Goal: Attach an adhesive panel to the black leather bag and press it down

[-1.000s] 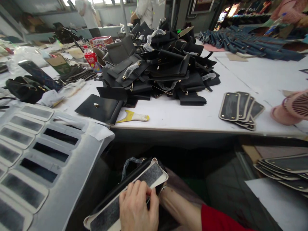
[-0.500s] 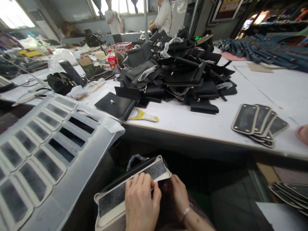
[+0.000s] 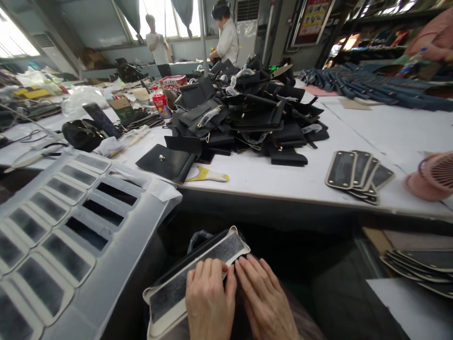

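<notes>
Low in the head view, my left hand (image 3: pixel 209 302) lies flat on a long cream-edged panel with a dark grey centre (image 3: pixel 177 285), fingers curled over its upper edge. The panel sits on a black bag piece in my lap. My right hand (image 3: pixel 264 298) rests beside it, fingertips touching the panel's right end. Both hands are below the table's front edge.
A white sheet (image 3: pixel 116 222) with rows of rectangular cut-outs and grey panels lies at left. A heap of black leather bag parts (image 3: pixel 247 113) fills the white table (image 3: pixel 283 177), with a yellow-handled scraper (image 3: pixel 208 175), stacked oval panels (image 3: pixel 357 174) and a pink fan (image 3: pixel 433 174). Two people stand far back.
My right hand came out from under the panel and now lies on top at its right end. The view tilted upward.
</notes>
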The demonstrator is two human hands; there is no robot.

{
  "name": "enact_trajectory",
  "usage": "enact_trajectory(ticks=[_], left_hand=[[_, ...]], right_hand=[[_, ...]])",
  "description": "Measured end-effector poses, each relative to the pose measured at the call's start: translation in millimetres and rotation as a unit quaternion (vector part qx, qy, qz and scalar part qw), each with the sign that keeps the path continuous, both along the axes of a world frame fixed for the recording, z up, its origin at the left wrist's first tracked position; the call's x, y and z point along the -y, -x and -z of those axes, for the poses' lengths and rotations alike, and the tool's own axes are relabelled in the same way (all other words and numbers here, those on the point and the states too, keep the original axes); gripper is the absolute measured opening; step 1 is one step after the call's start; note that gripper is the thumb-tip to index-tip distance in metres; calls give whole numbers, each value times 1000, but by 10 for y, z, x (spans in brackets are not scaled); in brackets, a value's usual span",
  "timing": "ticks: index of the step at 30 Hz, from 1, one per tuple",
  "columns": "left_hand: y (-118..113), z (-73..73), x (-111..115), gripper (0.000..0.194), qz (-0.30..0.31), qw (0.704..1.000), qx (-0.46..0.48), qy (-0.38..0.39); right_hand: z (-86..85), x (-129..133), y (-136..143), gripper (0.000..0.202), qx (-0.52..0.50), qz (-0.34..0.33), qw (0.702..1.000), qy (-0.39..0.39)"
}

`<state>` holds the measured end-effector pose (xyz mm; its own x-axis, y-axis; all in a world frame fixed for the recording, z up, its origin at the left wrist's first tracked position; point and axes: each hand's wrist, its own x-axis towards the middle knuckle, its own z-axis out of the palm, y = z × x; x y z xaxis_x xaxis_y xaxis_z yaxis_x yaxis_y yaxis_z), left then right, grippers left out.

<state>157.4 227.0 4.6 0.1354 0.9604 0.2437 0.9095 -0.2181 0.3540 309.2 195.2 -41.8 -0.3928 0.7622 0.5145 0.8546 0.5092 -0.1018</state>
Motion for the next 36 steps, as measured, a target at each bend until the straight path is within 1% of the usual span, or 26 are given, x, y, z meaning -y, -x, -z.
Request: enact_trajectory(ticks=[2, 4, 6, 8, 16, 20, 23, 27, 36], left_hand=[[67, 22, 20, 15, 1, 1000, 3, -24], [141, 36, 38, 14, 17, 999, 3, -37], [202, 41, 54, 14, 27, 999, 0, -34], [243, 41, 68, 13, 22, 999, -3, -22], [349, 29, 106, 12, 26, 1000, 10, -6], [440, 37, 141, 15, 27, 999, 18, 3], [519, 48, 183, 16, 11, 1000, 24, -8], [599, 53, 241, 18, -6, 999, 29, -18], [831, 71, 354, 14, -17, 999, 24, -38]], right_hand=[[-17, -1, 36, 51, 9, 2, 1000, 4], [-43, 6, 92, 50, 2, 0, 1000, 4], [-56, 19, 161, 49, -14, 2, 1000, -2], [-48, 34, 226, 47, -27, 10, 1000, -6], [-3, 78, 416, 42, -56, 26, 998, -24], [-10, 93, 531, 38, -64, 18, 997, -32], [-12, 107, 621, 38, -77, 11, 996, -46], [-25, 124, 713, 37, -83, -4, 996, -42], [-39, 151, 901, 38, -68, -35, 996, -51]])
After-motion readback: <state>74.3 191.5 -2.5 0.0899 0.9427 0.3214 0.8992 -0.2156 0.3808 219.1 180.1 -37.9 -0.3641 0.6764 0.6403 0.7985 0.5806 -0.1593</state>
